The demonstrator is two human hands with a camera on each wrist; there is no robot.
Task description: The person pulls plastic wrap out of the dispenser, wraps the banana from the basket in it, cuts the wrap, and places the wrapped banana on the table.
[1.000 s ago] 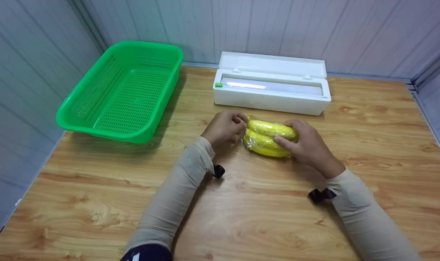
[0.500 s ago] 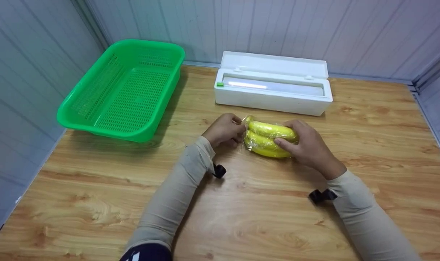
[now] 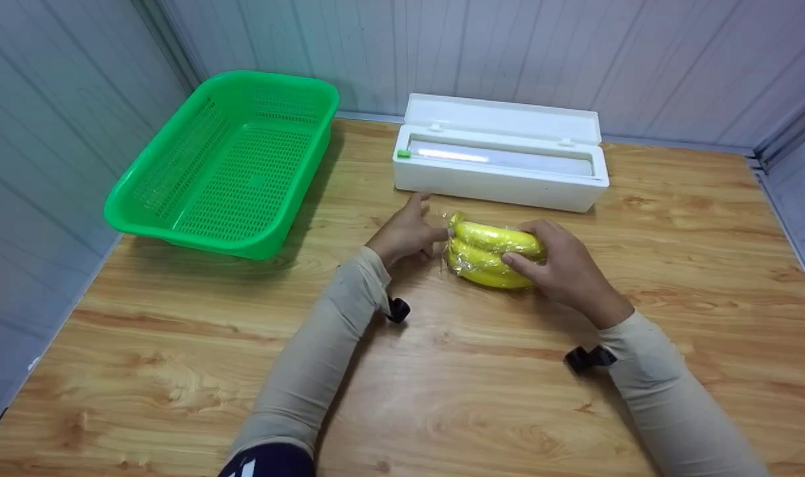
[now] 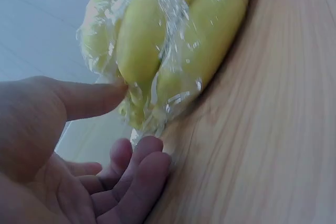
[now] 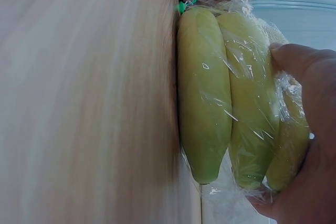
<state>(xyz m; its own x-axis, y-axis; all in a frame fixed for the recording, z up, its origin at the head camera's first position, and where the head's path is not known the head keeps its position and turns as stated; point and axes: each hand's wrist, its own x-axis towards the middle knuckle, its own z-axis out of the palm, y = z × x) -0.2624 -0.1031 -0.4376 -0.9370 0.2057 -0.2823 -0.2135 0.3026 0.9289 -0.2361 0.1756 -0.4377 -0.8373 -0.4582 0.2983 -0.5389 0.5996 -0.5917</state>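
A bunch of bananas [image 3: 491,255] in clear plastic wrap lies on the wooden table, stem end toward the left. My right hand [image 3: 568,268] grips the bunch from its right side, thumb across the near bananas. In the right wrist view, several bananas [image 5: 205,98] show under creased film. My left hand [image 3: 405,232] is at the stem end, its index finger lifted away. Seen from the left wrist, the thumb [image 4: 92,98] touches the wrap beside the stem, and the other fingers [image 4: 144,182] stay loosely bent below the loose film.
A white cling film dispenser [image 3: 498,192] with its lid raised stands behind the bananas. A green slotted basket [image 3: 276,232] is at the back left of the table [image 3: 475,397]. Pale panel walls [image 3: 495,53] rise along the back and sides.
My left hand's fingers have spread, with the index finger lifting away from the wrapped stem end. The right hand and the bananas have hardly moved.
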